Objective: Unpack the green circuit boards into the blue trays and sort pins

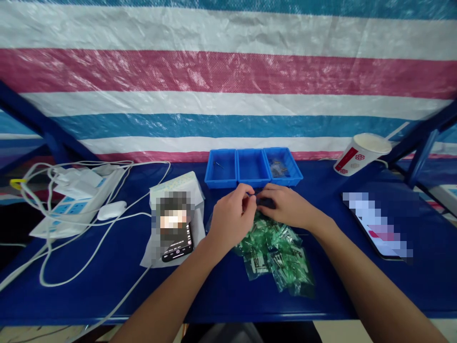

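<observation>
One camera, worn on the head, looks forward and down over the desk [224,302] from its near side, whose edge crosses the bottom of the frame. Forearms [167,295] enter from the bottom, left of centre, and from the lower right, bringing the left hand [232,212] and right hand [287,205] near mid-frame, within arm's reach. The wide view also takes in the striped sheet [228,71] behind, across the upper part.

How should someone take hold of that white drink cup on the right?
Probably around the side of the white cup, below its rim, coming from the near left: its wall is broad and rounded there, while the straw and blue frame are on its right.
</observation>
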The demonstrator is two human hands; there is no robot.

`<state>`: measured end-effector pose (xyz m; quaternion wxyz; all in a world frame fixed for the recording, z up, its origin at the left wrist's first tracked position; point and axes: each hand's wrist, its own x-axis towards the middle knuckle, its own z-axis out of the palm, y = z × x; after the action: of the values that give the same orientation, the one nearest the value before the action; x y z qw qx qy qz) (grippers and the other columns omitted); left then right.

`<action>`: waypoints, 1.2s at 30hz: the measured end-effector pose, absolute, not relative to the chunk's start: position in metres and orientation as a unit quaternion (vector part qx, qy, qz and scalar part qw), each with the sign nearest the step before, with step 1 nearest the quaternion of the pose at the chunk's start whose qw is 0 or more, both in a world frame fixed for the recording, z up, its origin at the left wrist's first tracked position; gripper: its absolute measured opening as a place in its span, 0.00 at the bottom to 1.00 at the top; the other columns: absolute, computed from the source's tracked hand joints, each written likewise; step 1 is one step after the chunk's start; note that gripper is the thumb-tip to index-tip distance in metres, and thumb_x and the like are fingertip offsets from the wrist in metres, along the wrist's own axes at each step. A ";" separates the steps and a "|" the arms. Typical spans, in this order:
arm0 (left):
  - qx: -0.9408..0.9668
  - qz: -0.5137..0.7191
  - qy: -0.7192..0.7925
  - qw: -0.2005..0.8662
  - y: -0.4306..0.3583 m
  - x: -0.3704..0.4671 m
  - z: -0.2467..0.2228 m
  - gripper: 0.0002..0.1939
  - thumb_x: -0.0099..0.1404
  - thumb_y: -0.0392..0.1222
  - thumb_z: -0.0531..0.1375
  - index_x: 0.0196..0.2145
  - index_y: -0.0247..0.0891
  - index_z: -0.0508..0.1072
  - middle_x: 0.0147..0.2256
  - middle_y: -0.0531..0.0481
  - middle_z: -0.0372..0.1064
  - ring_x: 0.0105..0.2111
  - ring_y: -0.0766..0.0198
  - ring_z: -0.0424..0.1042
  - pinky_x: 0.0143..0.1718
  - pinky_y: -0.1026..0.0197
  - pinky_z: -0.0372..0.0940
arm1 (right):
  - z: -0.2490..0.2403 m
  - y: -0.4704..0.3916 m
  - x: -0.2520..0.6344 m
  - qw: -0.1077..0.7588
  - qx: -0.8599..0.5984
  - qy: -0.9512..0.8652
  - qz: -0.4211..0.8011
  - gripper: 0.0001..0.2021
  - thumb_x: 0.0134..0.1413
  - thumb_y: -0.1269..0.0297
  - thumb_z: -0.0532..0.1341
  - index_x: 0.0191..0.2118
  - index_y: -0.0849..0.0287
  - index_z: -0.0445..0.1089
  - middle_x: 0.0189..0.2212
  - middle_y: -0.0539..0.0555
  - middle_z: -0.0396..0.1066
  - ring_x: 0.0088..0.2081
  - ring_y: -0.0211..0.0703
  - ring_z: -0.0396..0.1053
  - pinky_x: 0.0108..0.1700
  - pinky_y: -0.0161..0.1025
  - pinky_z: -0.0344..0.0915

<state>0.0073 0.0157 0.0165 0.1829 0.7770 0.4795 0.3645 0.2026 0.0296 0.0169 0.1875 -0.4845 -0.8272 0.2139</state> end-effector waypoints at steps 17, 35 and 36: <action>0.743 0.340 0.525 0.240 0.021 0.004 0.018 0.07 0.71 0.41 0.55 0.43 0.42 0.72 0.35 0.50 0.77 0.36 0.57 0.76 0.37 0.55 0.66 | 0.026 0.031 0.202 0.446 -0.496 -0.662 0.342 0.08 0.59 0.62 0.64 0.42 0.55 0.78 0.29 0.51 0.75 0.28 0.40 0.68 0.31 0.39 0.62; 0.657 0.430 0.398 0.473 0.027 0.004 0.024 0.11 0.69 0.45 0.58 0.30 0.39 0.71 0.25 0.53 0.67 0.23 0.68 0.64 0.24 0.64 0.61 | 0.031 0.025 0.192 0.470 -0.449 -0.608 0.456 0.10 0.60 0.56 0.64 0.33 0.56 0.73 0.21 0.48 0.68 0.23 0.36 0.61 0.26 0.36 0.55; 0.651 0.432 0.395 0.483 0.027 0.004 0.025 0.12 0.70 0.45 0.58 0.29 0.39 0.70 0.24 0.53 0.66 0.22 0.69 0.63 0.24 0.64 0.61 | 0.032 0.024 0.192 0.455 -0.446 -0.619 0.460 0.13 0.61 0.55 0.63 0.30 0.57 0.71 0.20 0.47 0.67 0.22 0.35 0.60 0.26 0.36 0.55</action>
<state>0.0039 0.0273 0.0249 0.4834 0.6508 0.3950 0.4322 0.1919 0.0244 0.0317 0.4546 -0.4461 -0.6189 0.4597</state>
